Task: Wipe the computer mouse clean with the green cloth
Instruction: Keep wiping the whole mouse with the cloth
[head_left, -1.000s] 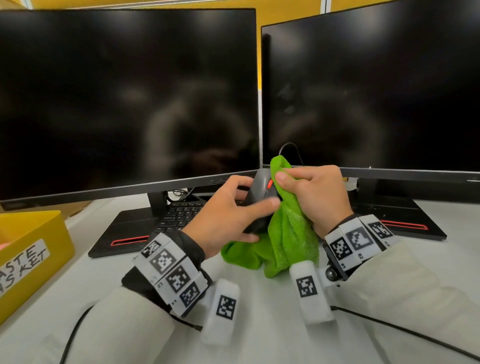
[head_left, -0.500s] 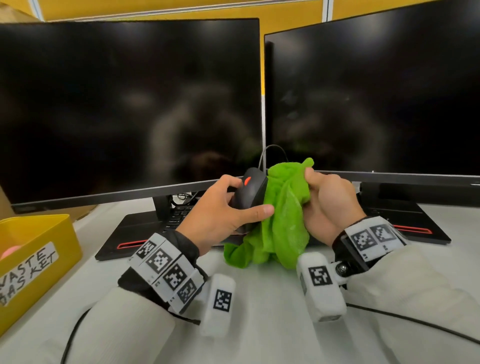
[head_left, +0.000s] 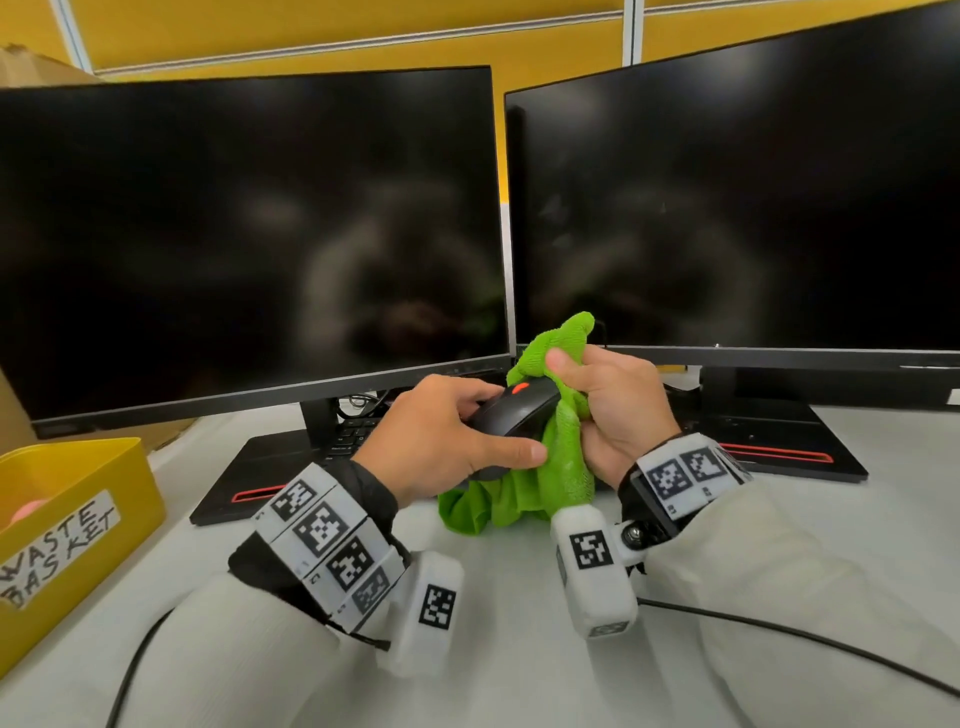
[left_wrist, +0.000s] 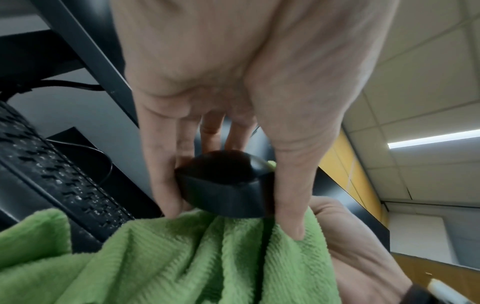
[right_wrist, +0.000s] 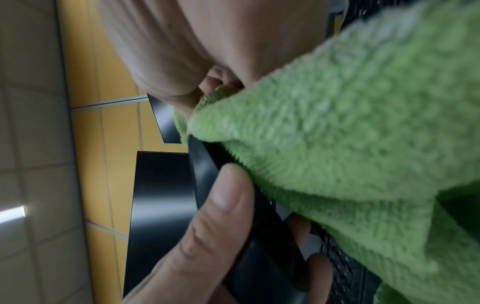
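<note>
Here two hands clean a black mouse with a green cloth.

The left hand lifts the computer mouse above the white surface, fingers curled on one side and thumb on the other. The right hand bunches the green cloth, its fingers curled round it, pressing it to the mouse at 3 o'clock. The cloth hangs down to the surface. Two dark screens stand behind at 12 o'clock. A yellow box sits at 9 o'clock.
</note>
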